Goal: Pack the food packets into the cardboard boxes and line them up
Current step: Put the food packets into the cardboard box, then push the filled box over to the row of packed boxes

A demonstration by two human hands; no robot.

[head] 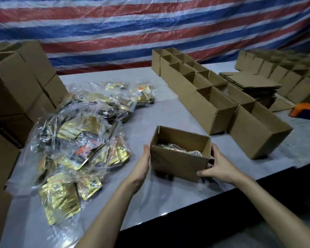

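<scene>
An open cardboard box sits slightly lifted near the table's front edge, with food packets lying inside it. My left hand presses flat against its left side. My right hand grips its right corner, thumb on the front face and fingers behind. A heap of gold and black food packets in clear plastic bags lies to the left. A row of open boxes runs diagonally from the far middle to a box at the right.
Closed cartons are stacked at the left. Flat cardboard blanks and more open boxes lie at the far right beside an orange tool. A striped tarpaulin hangs behind. The table's front edge runs diagonally before me.
</scene>
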